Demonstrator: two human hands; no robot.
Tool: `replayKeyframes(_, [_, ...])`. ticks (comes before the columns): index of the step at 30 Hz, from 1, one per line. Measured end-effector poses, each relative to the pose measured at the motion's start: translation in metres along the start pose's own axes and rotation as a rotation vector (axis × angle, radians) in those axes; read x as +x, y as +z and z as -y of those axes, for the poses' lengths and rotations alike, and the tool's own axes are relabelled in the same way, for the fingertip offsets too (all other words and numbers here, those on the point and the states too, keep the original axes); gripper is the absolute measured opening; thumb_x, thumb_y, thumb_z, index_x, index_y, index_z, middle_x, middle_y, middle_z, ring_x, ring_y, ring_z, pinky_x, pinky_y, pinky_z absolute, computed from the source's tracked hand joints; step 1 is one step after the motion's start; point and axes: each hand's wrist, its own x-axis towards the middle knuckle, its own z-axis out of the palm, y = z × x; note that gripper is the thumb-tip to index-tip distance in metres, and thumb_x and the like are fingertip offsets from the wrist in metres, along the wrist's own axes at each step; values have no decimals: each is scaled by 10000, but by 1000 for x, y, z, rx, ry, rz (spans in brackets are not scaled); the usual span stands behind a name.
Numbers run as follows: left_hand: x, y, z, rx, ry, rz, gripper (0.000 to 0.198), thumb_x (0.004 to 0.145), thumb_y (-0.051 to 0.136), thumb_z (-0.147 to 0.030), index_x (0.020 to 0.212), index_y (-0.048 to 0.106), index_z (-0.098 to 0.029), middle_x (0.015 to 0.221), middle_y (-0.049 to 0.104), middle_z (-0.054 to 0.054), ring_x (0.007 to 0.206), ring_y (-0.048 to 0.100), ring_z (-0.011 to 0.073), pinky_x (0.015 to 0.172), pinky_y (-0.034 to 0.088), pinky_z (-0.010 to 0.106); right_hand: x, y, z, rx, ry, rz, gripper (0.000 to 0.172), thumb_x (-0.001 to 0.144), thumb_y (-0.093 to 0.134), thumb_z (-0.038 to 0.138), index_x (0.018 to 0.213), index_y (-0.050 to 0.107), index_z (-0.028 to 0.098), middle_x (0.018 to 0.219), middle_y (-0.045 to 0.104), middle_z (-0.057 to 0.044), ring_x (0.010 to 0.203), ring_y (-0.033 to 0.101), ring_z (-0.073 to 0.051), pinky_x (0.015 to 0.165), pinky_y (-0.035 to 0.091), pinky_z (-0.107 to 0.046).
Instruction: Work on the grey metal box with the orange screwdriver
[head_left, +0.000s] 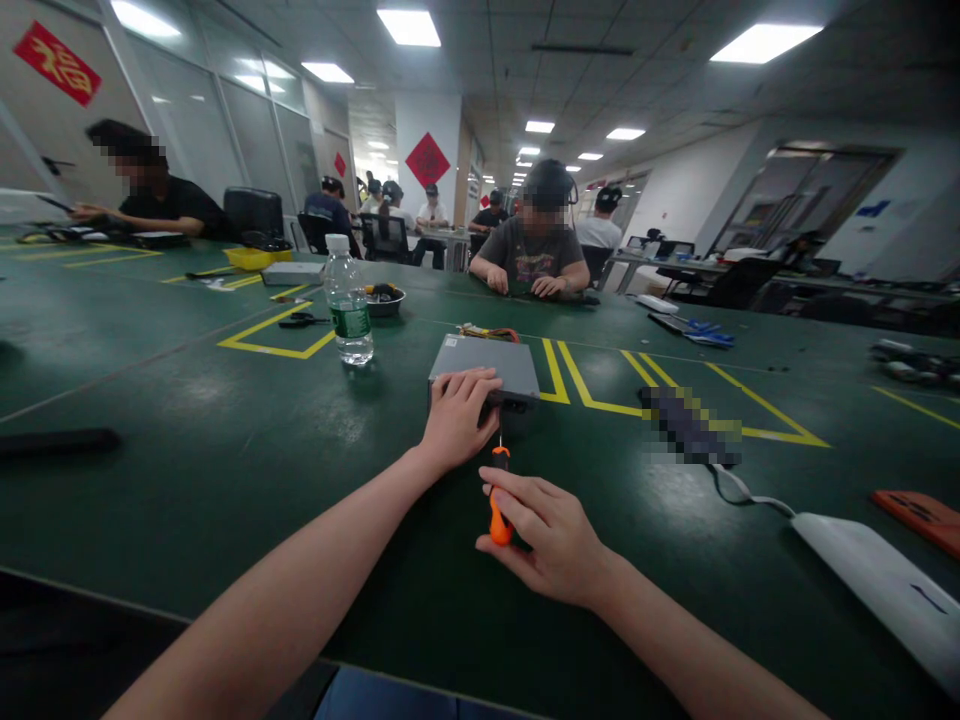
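Note:
A grey metal computer power supply (499, 362) lies on the green table, with several coloured wires (491, 333) coming out at its far side. Over its near left corner my left hand (459, 415) grips it, fingers on the top face and the thumb side down at the near face. My right hand (551, 530) is closed around the orange and black handle of a screwdriver (501, 525). The screwdriver's shaft points away from me to the near face of the power supply; whether its tip sits in a screw is too small to tell.
Left of the power supply stands a water bottle (349, 310), with a metal bowl (384, 300) behind it. Yellow tape (555, 375) marks the green table (300, 540). To the right lie a white power bank (877, 570) with a cable and an orange phone (919, 520). A person (532, 245) works opposite.

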Motion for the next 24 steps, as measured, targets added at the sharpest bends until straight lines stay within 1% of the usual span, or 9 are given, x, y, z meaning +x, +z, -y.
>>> replayKeyframes(3, [0, 0, 0, 3, -3, -1, 305, 820, 527, -237, 1124, 508, -233, 1261, 555, 26, 1195, 447, 206, 1000, 255, 391, -2, 4, -1, 37, 36, 3, 300, 871, 528, 405, 1019, 462, 152, 1047, 614, -157, 910, 627, -206, 747, 544, -336])
replayKeyframes(5, [0, 1, 0, 5, -1, -4, 300, 824, 521, -238, 1124, 509, -233, 1261, 555, 28, 1192, 450, 209, 1002, 254, 394, -2, 3, 0, 65, 55, 40, 359, 875, 502, 442, 1052, 454, 134, 1071, 596, -176, 963, 610, -226, 778, 540, -357])
replayKeyframes(8, [0, 1, 0, 7, 1, -5, 292, 829, 515, -237, 1121, 510, -232, 1259, 555, 33, 1191, 451, 211, 1001, 256, 396, 3, -2, 2, 43, 28, 122, 348, 910, 427, 353, 1164, 450, 116, 1153, 545, -197, 1041, 573, -248, 814, 525, -372])
replayKeyframes(10, [0, 1, 0, 5, 0, -6, 294, 826, 521, -233, 1120, 511, -231, 1257, 557, 32, 1194, 449, 209, 1003, 255, 393, 6, -5, 3, -16, -11, 146, 312, 913, 411, 292, 1179, 474, 140, 1159, 542, -189, 1030, 575, -249, 794, 527, -369])
replayKeyframes(13, [0, 1, 0, 2, -2, -14, 296, 822, 527, -228, 1118, 510, -231, 1253, 560, 26, 1189, 450, 202, 998, 257, 388, 6, -5, 3, -43, -41, 80, 260, 904, 451, 273, 1117, 501, 134, 1143, 561, -186, 972, 595, -229, 763, 531, -345])
replayKeyframes(17, [0, 1, 0, -2, 5, -18, 291, 822, 528, -233, 1113, 510, -232, 1249, 562, 19, 1185, 452, 200, 995, 254, 389, -1, 1, 1, 0, -38, -13, 199, 888, 509, 285, 1009, 476, 130, 1071, 605, -176, 903, 620, -197, 745, 538, -320])
replayKeyframes(20, [0, 1, 0, -2, 3, -17, 293, 820, 529, -231, 1112, 510, -231, 1253, 560, 24, 1183, 454, 202, 995, 253, 391, -2, 3, 1, 26, 8, -5, 237, 889, 506, 352, 996, 459, 145, 1048, 612, -159, 910, 624, -197, 750, 545, -321])
replayKeyframes(22, [0, 1, 0, -2, 1, -16, 294, 822, 525, -227, 1115, 508, -231, 1254, 559, 26, 1183, 455, 203, 991, 255, 390, 0, 1, 0, 35, 20, 13, 292, 898, 476, 374, 1054, 454, 129, 1085, 591, -175, 952, 613, -212, 767, 544, -334])
replayKeyframes(24, [0, 1, 0, -3, 1, -15, 294, 823, 522, -226, 1117, 507, -233, 1253, 560, 25, 1184, 453, 202, 993, 253, 390, 3, -2, 1, 9, -1, 55, 307, 914, 438, 340, 1125, 458, 119, 1120, 570, -186, 990, 597, -227, 778, 540, -346])
